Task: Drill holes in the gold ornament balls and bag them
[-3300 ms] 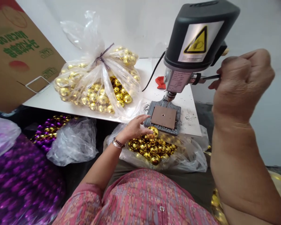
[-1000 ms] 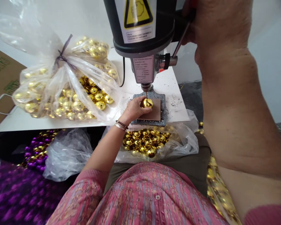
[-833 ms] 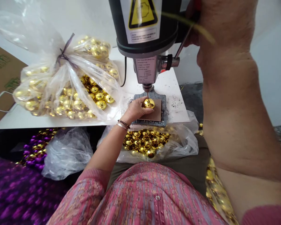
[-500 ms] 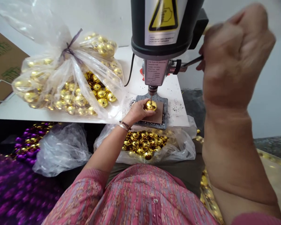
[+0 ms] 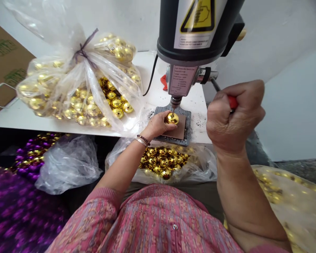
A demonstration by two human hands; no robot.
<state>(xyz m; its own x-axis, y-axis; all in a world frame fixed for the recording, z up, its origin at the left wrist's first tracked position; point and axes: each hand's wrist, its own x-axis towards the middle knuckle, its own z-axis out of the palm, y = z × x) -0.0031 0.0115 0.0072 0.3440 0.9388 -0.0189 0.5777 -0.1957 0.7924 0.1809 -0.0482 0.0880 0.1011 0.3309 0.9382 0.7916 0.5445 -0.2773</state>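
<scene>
Between the thumb and fingers of my left hand (image 5: 159, 124) is a shiny gold faceted ball (image 5: 173, 118). It rests on a brown board (image 5: 177, 131) that lies on the grey base (image 5: 187, 123) of a small bench drill (image 5: 191, 31). The drill bit (image 5: 173, 110) comes straight down to the top of the ball; whether it has entered is too small to tell. My right hand (image 5: 234, 117) is closed around the red-knobbed feed lever (image 5: 216, 84) at the drill's right side.
A tied clear bag (image 5: 79, 84) of gold balls stands on the white table (image 5: 100, 130), left. Another open bag (image 5: 164, 161) of gold balls lies below the table edge. Purple beads (image 5: 23, 211), a crumpled plastic bag (image 5: 68, 165) and a cardboard box (image 5: 7, 59) are left; dark shavings surround the base.
My right hand has come down and inward, swinging the lever lower, and its red knob now shows. My left hand keeps the ball under the bit. The view has shifted slightly.
</scene>
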